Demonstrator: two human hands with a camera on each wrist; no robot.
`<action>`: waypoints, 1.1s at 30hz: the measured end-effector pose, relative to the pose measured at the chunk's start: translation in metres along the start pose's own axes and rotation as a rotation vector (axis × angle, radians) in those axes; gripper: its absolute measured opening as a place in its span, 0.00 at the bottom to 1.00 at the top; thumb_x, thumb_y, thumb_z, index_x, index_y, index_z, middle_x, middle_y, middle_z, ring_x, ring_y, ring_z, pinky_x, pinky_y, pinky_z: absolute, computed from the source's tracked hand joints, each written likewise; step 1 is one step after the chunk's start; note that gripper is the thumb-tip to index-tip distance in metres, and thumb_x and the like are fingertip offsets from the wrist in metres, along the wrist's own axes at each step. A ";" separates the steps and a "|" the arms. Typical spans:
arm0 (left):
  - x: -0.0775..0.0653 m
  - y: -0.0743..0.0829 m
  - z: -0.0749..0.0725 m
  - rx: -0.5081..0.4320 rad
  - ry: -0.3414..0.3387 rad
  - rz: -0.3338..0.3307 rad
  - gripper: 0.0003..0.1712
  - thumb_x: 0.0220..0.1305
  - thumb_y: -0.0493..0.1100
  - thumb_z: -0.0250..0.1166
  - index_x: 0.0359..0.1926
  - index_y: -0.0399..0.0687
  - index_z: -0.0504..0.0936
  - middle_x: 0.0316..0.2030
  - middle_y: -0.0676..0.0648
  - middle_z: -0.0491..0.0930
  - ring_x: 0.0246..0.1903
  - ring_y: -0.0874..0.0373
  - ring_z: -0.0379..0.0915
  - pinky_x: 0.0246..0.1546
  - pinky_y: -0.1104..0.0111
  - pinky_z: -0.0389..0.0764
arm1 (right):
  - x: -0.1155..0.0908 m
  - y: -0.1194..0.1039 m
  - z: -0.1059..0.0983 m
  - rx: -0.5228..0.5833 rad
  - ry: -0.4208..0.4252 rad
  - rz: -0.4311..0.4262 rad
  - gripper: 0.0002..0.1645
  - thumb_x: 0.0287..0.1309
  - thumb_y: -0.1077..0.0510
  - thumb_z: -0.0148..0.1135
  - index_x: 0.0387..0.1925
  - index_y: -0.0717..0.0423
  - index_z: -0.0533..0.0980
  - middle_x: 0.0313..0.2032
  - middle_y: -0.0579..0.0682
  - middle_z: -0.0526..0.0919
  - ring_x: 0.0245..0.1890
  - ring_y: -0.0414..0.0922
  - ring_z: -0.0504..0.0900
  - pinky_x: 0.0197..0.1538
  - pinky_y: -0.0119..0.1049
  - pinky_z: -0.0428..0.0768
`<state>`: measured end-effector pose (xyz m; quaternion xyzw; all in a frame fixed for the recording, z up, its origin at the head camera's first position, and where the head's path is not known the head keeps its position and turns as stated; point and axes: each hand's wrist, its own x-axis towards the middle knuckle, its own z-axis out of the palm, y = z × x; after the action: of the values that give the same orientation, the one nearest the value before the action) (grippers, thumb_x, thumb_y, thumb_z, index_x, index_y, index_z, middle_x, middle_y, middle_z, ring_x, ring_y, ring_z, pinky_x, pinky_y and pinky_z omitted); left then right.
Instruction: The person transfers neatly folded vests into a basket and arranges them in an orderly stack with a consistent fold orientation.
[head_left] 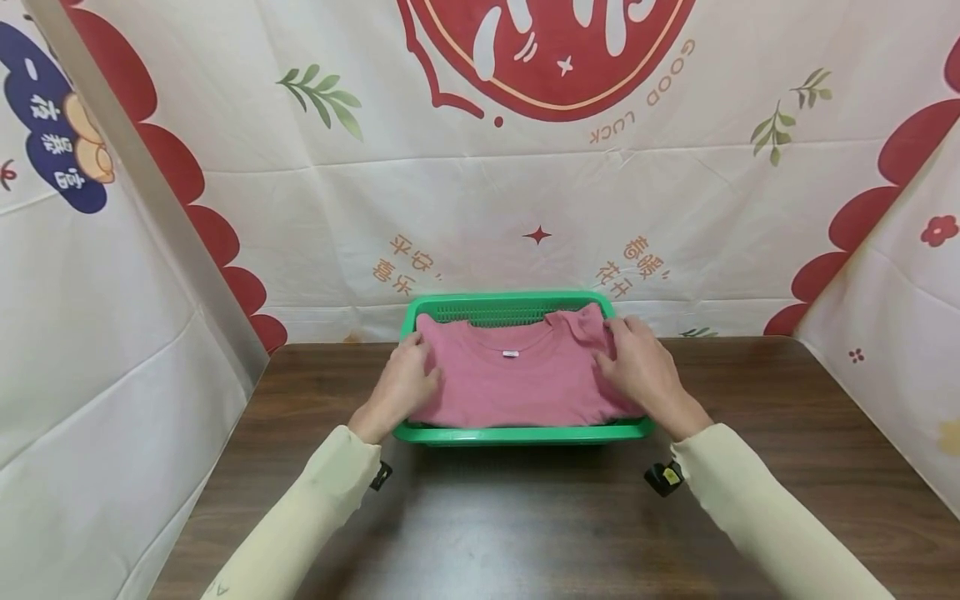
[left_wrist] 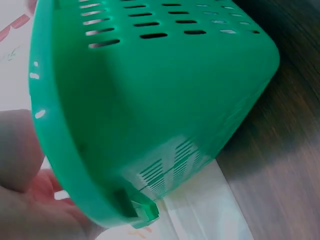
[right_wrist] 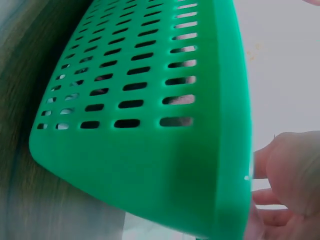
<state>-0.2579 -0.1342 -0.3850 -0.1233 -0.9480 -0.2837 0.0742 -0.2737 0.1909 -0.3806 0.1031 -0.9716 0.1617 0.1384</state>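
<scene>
A folded pink T-shirt [head_left: 517,379] with a small white neck label lies inside a green plastic basket [head_left: 525,434]. At the shirt's left edge, my left hand [head_left: 401,379] touches the cloth beside the basket rim, thumb and forefinger apart. My right hand [head_left: 648,367] is on the opposite edge, near a raised, creased shoulder of the shirt. Its thumb and forefinger are also spread. Slotted walls of the basket fill most of both wrist views. There the left hand [left_wrist: 25,185] and right hand [right_wrist: 292,185] reach over the rim, with several fingertips hidden.
The basket stands on a dark brown wooden table [head_left: 510,533] near its back edge. A printed white cloth [head_left: 465,217] hangs behind it, and more cloth hangs at both sides. Black wrist devices show below the left [head_left: 381,476] and right [head_left: 663,478] cuffs.
</scene>
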 end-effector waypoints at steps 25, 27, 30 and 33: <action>-0.021 -0.017 0.021 0.328 0.042 0.187 0.19 0.64 0.45 0.57 0.45 0.34 0.82 0.52 0.40 0.79 0.62 0.46 0.64 0.64 0.36 0.51 | -0.020 0.007 0.018 -0.191 -0.213 -0.143 0.43 0.57 0.47 0.59 0.65 0.70 0.61 0.67 0.69 0.60 0.68 0.62 0.52 0.67 0.66 0.47; -0.022 -0.017 0.022 0.307 0.047 0.182 0.18 0.64 0.45 0.57 0.44 0.33 0.82 0.52 0.39 0.79 0.62 0.46 0.64 0.64 0.37 0.51 | -0.020 0.007 0.019 -0.186 -0.217 -0.132 0.42 0.57 0.46 0.59 0.66 0.69 0.61 0.68 0.69 0.60 0.69 0.61 0.52 0.67 0.67 0.44; -0.022 -0.019 0.024 0.267 0.063 0.173 0.18 0.63 0.44 0.57 0.44 0.33 0.82 0.51 0.39 0.80 0.62 0.45 0.64 0.65 0.39 0.52 | -0.021 0.006 0.020 -0.176 -0.220 -0.123 0.41 0.58 0.46 0.58 0.66 0.67 0.62 0.67 0.67 0.61 0.69 0.61 0.52 0.67 0.67 0.42; -0.022 -0.020 0.026 0.231 0.088 0.181 0.17 0.63 0.43 0.58 0.43 0.33 0.83 0.50 0.38 0.81 0.61 0.45 0.65 0.65 0.40 0.52 | -0.022 0.007 0.020 -0.161 -0.207 -0.121 0.40 0.58 0.47 0.59 0.65 0.67 0.64 0.66 0.67 0.63 0.69 0.61 0.52 0.66 0.68 0.42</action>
<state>-0.2437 -0.1401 -0.4215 -0.1863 -0.9553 -0.1700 0.1545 -0.2593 0.1943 -0.4080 0.1663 -0.9825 0.0632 0.0547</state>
